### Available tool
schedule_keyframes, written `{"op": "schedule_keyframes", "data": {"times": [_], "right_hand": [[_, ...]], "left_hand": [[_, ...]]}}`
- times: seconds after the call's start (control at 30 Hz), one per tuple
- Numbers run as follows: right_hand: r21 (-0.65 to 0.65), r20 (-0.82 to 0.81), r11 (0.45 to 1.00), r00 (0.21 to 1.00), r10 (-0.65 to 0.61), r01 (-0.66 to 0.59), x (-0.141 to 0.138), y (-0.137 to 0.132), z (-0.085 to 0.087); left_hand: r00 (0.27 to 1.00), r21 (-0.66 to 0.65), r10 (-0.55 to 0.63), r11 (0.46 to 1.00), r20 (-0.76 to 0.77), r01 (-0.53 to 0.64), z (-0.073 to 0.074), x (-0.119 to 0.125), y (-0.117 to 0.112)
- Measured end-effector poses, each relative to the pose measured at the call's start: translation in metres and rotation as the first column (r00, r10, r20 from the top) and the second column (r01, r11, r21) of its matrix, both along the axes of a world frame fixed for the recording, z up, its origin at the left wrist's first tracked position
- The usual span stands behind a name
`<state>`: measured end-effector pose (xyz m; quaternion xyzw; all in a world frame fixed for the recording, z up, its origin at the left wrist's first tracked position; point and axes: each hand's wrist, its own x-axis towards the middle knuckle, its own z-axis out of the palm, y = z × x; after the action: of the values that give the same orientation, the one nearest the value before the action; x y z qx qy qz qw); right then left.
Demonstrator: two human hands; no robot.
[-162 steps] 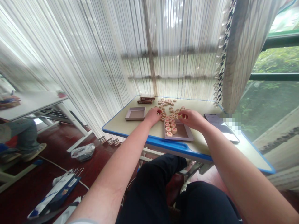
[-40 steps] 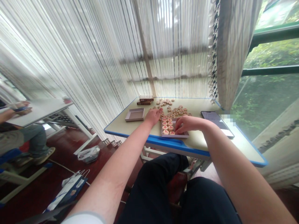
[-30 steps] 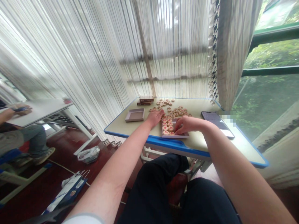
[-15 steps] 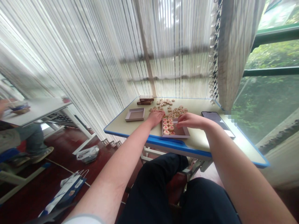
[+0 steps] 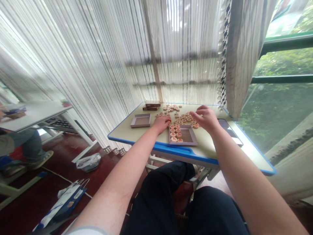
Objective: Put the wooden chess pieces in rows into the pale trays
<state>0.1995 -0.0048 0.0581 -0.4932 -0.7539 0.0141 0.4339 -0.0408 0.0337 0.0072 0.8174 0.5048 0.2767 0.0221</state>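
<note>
Loose pieces (image 5: 185, 118): between our hands, beyond the tray (image 5: 188, 134)!
Right hand (image 5: 207, 118): curled, grip? We can't tell.
Left hand (image 5: 161, 124): likewise.

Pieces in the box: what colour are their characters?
Red, on pale pieces; seen in the head view.

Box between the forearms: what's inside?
The box holds two columns of round pieces at left, bare bottom at right. What lies beneath the pieces is hidden.
</note>
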Motion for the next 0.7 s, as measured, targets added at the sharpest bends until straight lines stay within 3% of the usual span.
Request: {"op": "schedule_keyframes", "data": {"times": [0.3,0.7], "right_hand": [[0.044,-0.005,0.998,0.999,-0.047,0.047,0.002,0.006,-0.007],[0.132,-0.169,0.974,0.972,-0.164,0.187,-0.001,0.013,-0.016]], "left_hand": [[0.995,-0.007,0.094,0.996,-0.015,-0.094,0.004,0.001,-0.007],[0.998,0.043,0.027,0.999,-0.058,-0.025,0.002,0.000,-0.002]]}}
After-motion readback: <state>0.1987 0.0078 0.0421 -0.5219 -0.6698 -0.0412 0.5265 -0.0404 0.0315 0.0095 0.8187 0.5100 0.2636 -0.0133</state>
